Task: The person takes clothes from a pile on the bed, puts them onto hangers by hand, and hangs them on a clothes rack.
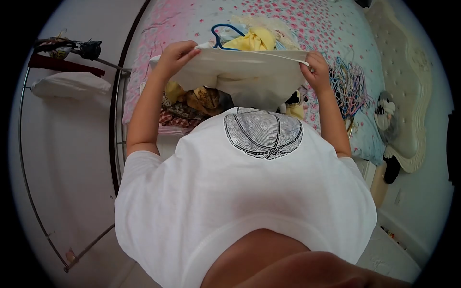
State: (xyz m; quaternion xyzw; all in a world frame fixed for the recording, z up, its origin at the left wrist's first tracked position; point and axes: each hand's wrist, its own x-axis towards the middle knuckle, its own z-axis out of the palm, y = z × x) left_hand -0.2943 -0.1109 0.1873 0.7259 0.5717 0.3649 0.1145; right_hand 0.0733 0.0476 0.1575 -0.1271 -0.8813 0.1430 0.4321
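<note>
Between my two raised hands a piece of white cloth (259, 72), likely a garment, is stretched out by its upper edge. My left hand (176, 56) pinches its left corner. On the other side my right hand (315, 72) grips the right corner, fingers curled round the edge. The cloth hangs down toward my chest, in front of the bed. Just beyond its top edge lie a blue hanger (222, 27) and a yellow garment (257, 39). Below it, a pile of folded patterned clothes (192, 103) is partly hidden by the cloth and my shirt.
A floral bedsheet (317, 19) covers the bed. A tangle of hangers (349, 86) lies to the right, near a tufted headboard (401, 77) and a soft toy (384, 113). On the left stands a metal clothes rack (24, 158) with a white garment (69, 85) hanging on it.
</note>
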